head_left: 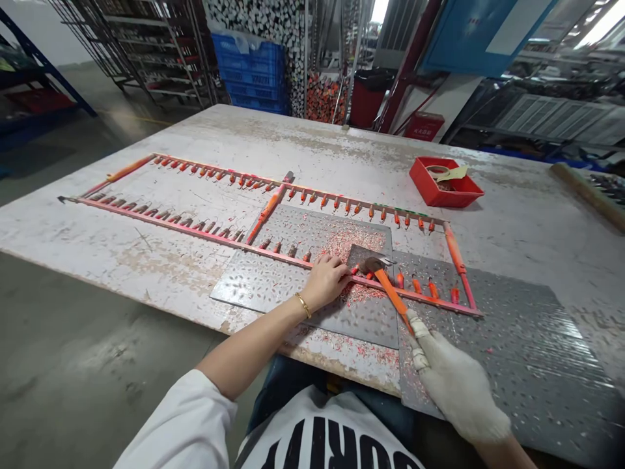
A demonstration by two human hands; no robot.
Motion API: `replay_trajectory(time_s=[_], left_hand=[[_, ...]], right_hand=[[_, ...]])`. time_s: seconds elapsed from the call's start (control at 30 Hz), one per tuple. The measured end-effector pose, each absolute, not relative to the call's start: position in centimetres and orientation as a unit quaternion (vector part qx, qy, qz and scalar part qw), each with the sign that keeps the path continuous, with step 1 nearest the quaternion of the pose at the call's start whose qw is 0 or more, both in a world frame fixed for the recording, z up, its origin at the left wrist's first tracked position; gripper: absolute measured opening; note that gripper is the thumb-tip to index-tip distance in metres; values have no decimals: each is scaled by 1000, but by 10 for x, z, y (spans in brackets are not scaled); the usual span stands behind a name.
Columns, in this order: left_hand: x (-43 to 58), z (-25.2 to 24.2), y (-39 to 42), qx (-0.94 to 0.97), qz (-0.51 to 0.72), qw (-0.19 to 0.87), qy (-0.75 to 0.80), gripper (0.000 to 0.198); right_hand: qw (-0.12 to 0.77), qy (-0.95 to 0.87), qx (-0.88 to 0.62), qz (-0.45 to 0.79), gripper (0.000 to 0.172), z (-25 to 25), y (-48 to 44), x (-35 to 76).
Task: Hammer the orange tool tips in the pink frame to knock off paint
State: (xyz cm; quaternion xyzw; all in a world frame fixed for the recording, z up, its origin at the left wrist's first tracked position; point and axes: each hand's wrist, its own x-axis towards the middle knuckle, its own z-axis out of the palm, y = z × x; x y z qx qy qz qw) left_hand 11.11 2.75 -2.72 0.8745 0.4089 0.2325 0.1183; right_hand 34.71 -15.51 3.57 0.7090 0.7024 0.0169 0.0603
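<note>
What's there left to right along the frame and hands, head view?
Frame's left end bar → frame's middle bar → bare left hand → hammer → gloved right hand.

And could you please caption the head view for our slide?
Bare left hand on pink-orange rectangular frame; white-gloved right hand gripping orange-handled hammer above grey textured sheets.

The gloved right grip [456, 378] hides the lower end of the hammer [392, 294].
</note>
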Motion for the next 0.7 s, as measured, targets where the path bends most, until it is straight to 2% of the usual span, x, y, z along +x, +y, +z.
replay_trajectory(time_s=[0.13,0.3,0.37,0.47,0.53,0.63,0.7], left_hand=[[111,-29,28,872,239,113,412,20],[111,-29,27,873,236,114,411,20],[110,-28,27,873,235,114,412,19],[111,-26,27,873,232,116,414,21],[111,-26,27,875,228,115,412,21],[111,-25,27,873,231,117,412,19],[110,-25,27,871,233,123,415,19]], right_hand=[[32,703,709,42,52,47,-160,352],[-111,673,718,138,67,67,-162,355],[-94,677,718,132,66,61,-159,352],[22,697,715,41,58,44,-152,347],[58,688,723,6,55,33,-150,347],[45,673,738,-11,55,23,-152,349],[5,668,743,-35,53,14,-156,348]])
